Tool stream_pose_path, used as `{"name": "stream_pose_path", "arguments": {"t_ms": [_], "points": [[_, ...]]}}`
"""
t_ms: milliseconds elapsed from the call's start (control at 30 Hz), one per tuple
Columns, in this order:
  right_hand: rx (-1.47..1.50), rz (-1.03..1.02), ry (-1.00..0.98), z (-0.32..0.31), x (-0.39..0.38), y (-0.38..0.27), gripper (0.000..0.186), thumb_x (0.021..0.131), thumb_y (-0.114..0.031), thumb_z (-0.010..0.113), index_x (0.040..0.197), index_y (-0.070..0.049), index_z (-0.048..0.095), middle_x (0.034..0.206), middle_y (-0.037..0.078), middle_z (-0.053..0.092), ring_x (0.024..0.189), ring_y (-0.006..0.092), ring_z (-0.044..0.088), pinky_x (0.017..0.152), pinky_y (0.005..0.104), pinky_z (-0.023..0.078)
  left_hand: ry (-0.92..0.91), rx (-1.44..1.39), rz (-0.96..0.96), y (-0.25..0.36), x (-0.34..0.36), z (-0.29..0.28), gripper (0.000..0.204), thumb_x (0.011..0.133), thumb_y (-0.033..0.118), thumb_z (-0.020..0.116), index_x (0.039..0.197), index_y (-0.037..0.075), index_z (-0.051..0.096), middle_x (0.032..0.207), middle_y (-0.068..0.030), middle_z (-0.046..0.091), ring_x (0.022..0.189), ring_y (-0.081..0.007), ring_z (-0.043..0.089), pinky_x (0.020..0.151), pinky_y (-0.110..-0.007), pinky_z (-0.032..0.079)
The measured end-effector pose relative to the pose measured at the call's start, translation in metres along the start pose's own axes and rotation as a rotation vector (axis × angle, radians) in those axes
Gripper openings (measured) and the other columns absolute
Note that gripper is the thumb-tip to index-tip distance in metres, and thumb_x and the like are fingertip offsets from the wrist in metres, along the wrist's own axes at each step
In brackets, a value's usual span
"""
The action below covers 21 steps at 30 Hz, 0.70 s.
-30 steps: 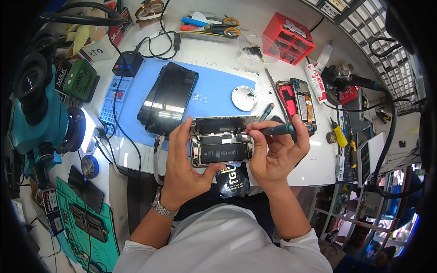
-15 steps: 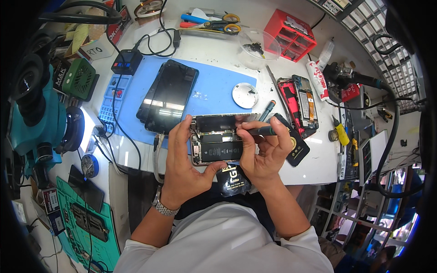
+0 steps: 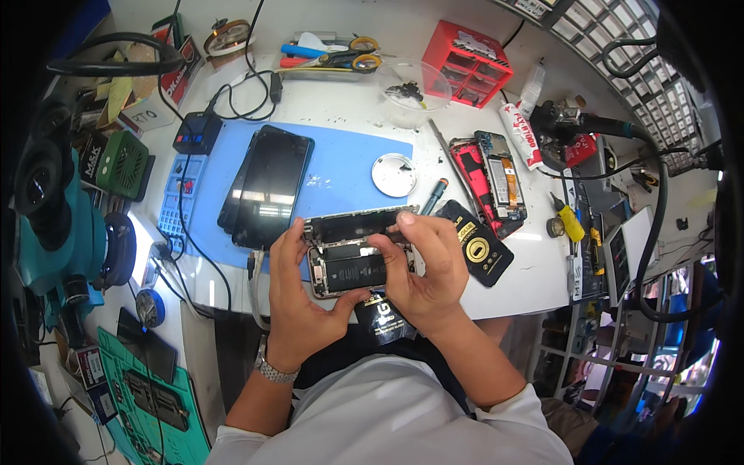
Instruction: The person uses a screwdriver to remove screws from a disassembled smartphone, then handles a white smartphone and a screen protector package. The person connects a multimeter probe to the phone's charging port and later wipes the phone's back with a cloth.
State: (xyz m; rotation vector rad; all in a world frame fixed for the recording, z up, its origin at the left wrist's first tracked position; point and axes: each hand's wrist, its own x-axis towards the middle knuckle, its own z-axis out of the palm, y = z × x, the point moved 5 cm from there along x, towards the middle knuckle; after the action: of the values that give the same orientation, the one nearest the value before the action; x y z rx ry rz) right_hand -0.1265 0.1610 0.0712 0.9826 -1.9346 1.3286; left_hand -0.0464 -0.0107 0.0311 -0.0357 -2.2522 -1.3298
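An opened phone (image 3: 350,269) with its black battery showing lies over the near edge of the white bench. Its screen panel (image 3: 358,224) is tilted up along the far side. My left hand (image 3: 298,298) grips the phone body at its left end. My right hand (image 3: 425,273) holds the right end, fingertips on the raised screen's edge. A screwdriver (image 3: 434,195) lies on the bench just beyond my right hand.
A blue mat (image 3: 341,174) carries two dark phones (image 3: 267,186) and a round metal dish (image 3: 394,173). A red opened phone (image 3: 490,180) and black card (image 3: 474,242) lie right. A teal microscope (image 3: 54,225) stands left; a red drawer box (image 3: 466,63) at back.
My right hand held the screwdriver against the phone one second ago; now the tool lies on the bench and that hand grips the phone and its raised screen.
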Motion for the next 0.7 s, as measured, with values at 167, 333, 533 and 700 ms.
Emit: {"name": "stream_pose_path", "arguments": {"t_ms": [167, 333, 533, 700], "points": [[0.052, 0.079, -0.030, 0.001, -0.008, 0.007, 0.068, 0.091, 0.020, 0.069, 0.152, -0.006, 0.054, 0.125, 0.024, 0.063, 0.092, 0.0297, 0.071, 0.074, 0.0329, 0.063, -0.006, 0.027, 0.007, 0.001, 0.001, 0.001, 0.118, 0.077, 0.033, 0.103, 0.164, -0.009, 0.035, 0.150, -0.0267, 0.050, 0.133, -0.0390, 0.061, 0.111, -0.047, 0.055], [-0.130, 0.096, -0.105, 0.007, -0.016, 0.000, 0.090, 0.086, 0.024, 0.074, 0.158, -0.018, 0.039, 0.134, 0.021, 0.041, 0.107, 0.0307, 0.071, 0.083, 0.0360, 0.064, -0.002, 0.031, 0.003, 0.000, 0.000, 0.001, 0.119, 0.076, 0.032, 0.104, 0.165, -0.007, 0.034, 0.150, -0.0263, 0.050, 0.133, -0.0385, 0.061, 0.110, -0.047, 0.055], [-0.071, 0.120, -0.101, 0.008, -0.016, 0.001, 0.094, 0.086, 0.026, 0.072, 0.160, -0.019, 0.034, 0.133, 0.021, 0.043, 0.109, 0.0304, 0.072, 0.082, 0.0353, 0.065, 0.011, 0.005, 0.017, -0.002, -0.001, 0.001, 0.119, 0.077, 0.035, 0.103, 0.165, -0.007, 0.035, 0.151, -0.0261, 0.050, 0.133, -0.0381, 0.062, 0.112, -0.047, 0.055], [-0.105, 0.139, -0.085, 0.011, -0.013, 0.001, 0.098, 0.086, 0.027, 0.070, 0.162, -0.019, 0.031, 0.130, 0.021, 0.046, 0.104, 0.0287, 0.073, 0.080, 0.0341, 0.064, 0.012, 0.011, 0.015, 0.000, 0.000, 0.001, 0.119, 0.078, 0.036, 0.103, 0.165, -0.008, 0.035, 0.151, -0.0262, 0.050, 0.134, -0.0386, 0.061, 0.113, -0.047, 0.055]]}}
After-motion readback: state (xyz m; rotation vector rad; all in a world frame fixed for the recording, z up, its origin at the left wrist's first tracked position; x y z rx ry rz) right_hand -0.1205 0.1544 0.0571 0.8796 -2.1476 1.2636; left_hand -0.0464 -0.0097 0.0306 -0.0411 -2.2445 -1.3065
